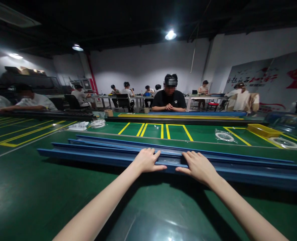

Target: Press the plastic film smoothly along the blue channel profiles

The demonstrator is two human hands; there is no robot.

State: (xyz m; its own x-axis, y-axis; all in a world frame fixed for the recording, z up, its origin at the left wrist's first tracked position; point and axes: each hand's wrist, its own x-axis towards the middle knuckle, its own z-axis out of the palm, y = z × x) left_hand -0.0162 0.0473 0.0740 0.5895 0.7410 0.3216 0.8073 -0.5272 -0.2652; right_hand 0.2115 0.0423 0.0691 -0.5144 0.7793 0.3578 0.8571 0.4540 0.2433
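A long blue channel (93,156) with raised edges lies across the green table in front of me. My left hand (148,160) grips it near the middle, thumb along the front wall and fingers over the top. Close beside it on the right, my right hand (197,164) holds the same channel in a similar way, its thumb pointing inward. The two thumbs are a short gap apart. Directly behind runs another blue channel (239,156), partly covered by the front one. The undersides of both hands are hidden.
The green table (63,201) has yellow tape outlines. Coils of white tubing (98,124), a bagged white coil (224,135) and a yellow bin (262,130) sit farther back. Yellow, blue and black strips (183,117) lie along the far side, where a person (170,98) sits facing me.
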